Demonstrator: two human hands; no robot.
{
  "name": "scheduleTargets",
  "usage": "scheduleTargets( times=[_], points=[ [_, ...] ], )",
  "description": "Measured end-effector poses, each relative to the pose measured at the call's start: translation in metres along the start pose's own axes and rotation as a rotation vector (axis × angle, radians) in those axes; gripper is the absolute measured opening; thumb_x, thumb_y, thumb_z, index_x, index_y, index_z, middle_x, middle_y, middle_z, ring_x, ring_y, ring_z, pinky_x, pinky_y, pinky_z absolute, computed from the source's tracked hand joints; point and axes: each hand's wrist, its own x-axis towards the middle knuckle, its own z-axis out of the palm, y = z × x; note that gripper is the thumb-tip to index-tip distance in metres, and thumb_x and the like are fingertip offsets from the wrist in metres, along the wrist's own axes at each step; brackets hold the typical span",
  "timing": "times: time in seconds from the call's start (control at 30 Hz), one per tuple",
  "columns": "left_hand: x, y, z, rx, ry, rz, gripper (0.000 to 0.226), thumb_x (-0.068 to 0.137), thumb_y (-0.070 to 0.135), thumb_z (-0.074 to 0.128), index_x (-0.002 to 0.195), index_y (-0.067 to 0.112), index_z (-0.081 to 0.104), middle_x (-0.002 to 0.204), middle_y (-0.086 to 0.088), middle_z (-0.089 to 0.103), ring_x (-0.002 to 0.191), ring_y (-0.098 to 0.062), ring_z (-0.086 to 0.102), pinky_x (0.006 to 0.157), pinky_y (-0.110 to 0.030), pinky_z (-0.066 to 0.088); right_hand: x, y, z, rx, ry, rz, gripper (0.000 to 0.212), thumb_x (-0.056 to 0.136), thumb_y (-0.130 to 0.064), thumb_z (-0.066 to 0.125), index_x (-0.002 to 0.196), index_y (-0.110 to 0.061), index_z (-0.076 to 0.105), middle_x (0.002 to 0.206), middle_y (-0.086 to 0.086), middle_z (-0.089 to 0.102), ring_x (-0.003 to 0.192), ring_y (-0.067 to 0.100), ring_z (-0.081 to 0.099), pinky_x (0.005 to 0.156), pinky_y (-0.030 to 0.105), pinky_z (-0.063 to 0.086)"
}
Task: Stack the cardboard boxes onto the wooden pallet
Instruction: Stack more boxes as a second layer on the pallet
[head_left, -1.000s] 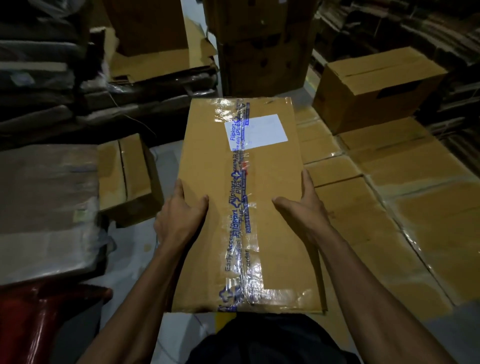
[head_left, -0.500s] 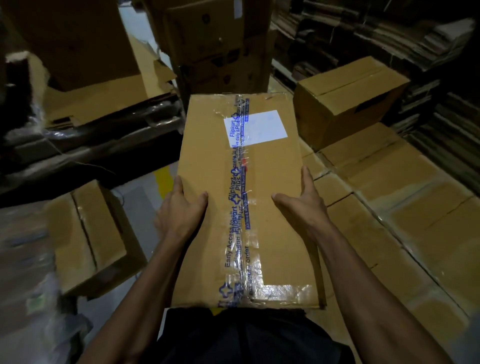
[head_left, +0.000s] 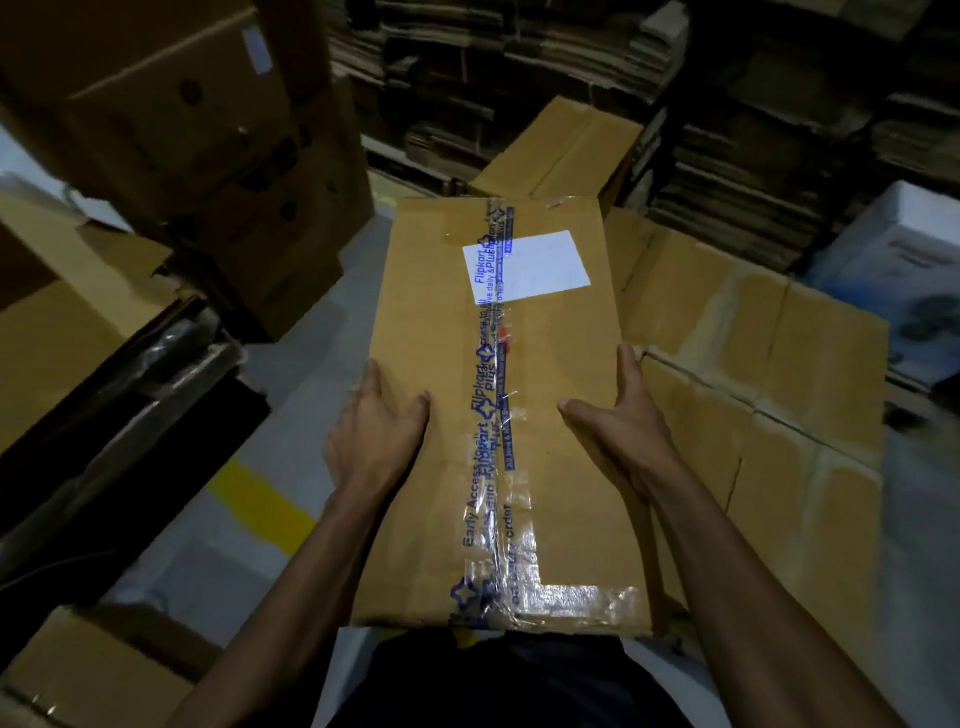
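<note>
**Person carrying a taped cardboard box toward a layer of boxes**

Seen from a head-worn camera looking down, a long cardboard box (head_left: 524, 415) is held out in front of the person's body, off the ground. The left hand (head_left: 376, 426) grips its left edge and the right hand (head_left: 618, 421) grips its right edge; each thumb lies flat on the top face while the fingers wrap over the side, out of sight. A strip of clear tape with blue print (head_left: 488, 415) runs the length of the top, and a white label (head_left: 527, 265) sits near the far end (partly under the tape).

To the right and just beyond the carried box lies a flat layer of taped cardboard boxes (head_left: 769, 374), with a single brown box (head_left: 561, 150) standing on its far end. What the layer rests on is probably a pallet, but it is hidden. A stack of large cartons (head_left: 208, 156) stands at the left, and flattened cardboard is piled along the back (head_left: 753, 104). A yellow floor marking (head_left: 260, 504) shows on the grey floor at left.
</note>
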Motion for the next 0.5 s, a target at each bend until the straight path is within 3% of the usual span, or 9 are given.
scheduleTargets(
  times=[0.13,0.2,0.3,0.37,0.5],
  points=[
    [0.024,0.011,0.000,0.059,-0.049,0.079,0.083,0.084,0.067,0.049,0.154,0.032,0.020,0.143,-0.009,0.051,0.126,-0.036,0.050,0.096,-0.049,0.045,-0.002,-0.003,0.005,0.061,0.088,0.016,0.107,0.065,-0.051,0.081,0.151,-0.054,0.018,0.122,-0.039,0.053,0.119,0.015,0.058,0.102,0.042,0.049],
    [0.035,0.019,0.002,0.068,-0.072,0.126,0.082,0.085,0.067,0.049,0.154,0.031,0.022,0.140,-0.007,0.054,0.122,-0.036,0.053,0.094,-0.048,0.047,0.001,-0.003,0.005,0.072,0.114,0.045,0.107,0.065,-0.054,0.080,0.152,-0.053,0.018,0.133,-0.030,0.053,0.120,0.014,0.057,0.101,0.044,0.050],
    [0.049,0.030,0.011,0.085,-0.117,0.164,0.083,0.084,0.068,0.047,0.153,0.031,0.021,0.139,-0.006,0.054,0.121,-0.035,0.055,0.095,-0.051,0.049,0.010,0.002,0.004,0.047,0.149,0.118,0.113,0.065,-0.059,0.079,0.154,-0.052,0.010,0.156,-0.016,0.038,0.133,0.019,0.047,0.109,0.050,0.042],
    [0.060,0.040,0.019,0.097,-0.138,0.181,0.083,0.083,0.069,0.047,0.153,0.032,0.021,0.140,-0.006,0.053,0.121,-0.036,0.056,0.095,-0.052,0.048,0.019,0.006,0.003,0.025,0.173,0.158,0.119,0.054,-0.070,0.073,0.152,-0.055,0.008,0.158,-0.015,0.036,0.139,0.025,0.043,0.112,0.055,0.037],
    [0.084,0.061,0.032,0.104,-0.165,0.213,0.080,0.084,0.067,0.050,0.151,0.032,0.024,0.136,-0.009,0.056,0.117,-0.036,0.057,0.095,-0.050,0.049,0.046,0.011,-0.001,0.045,0.199,0.206,0.119,0.050,-0.074,0.071,0.149,-0.058,0.007,0.155,-0.013,0.041,0.138,0.027,0.044,0.114,0.059,0.032]
  ],
)
